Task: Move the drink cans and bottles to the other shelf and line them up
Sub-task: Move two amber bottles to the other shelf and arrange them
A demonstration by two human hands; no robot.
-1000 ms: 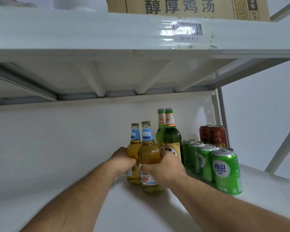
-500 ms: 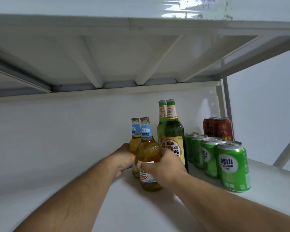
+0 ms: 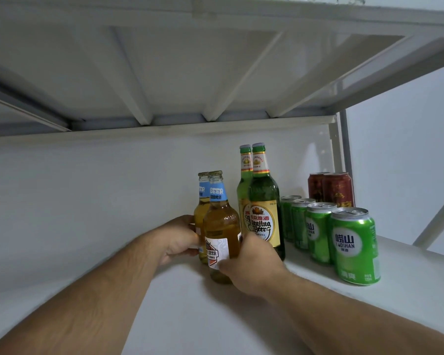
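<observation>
Two amber beer bottles with blue neck labels stand one behind the other on the white shelf. My right hand grips the front amber bottle low on its body. My left hand holds the rear amber bottle from the left. To their right stand two tall green bottles, a row of several green cans and two red cans at the back.
The underside of the upper shelf with its ribs hangs close overhead. A white wall closes the back. The shelf's upright post and a diagonal brace stand at the right end.
The view has tilted down and drawn closer; the box on the upper shelf is out of sight. Both hands stay on the amber bottles, my right hand now lower on the front one.
</observation>
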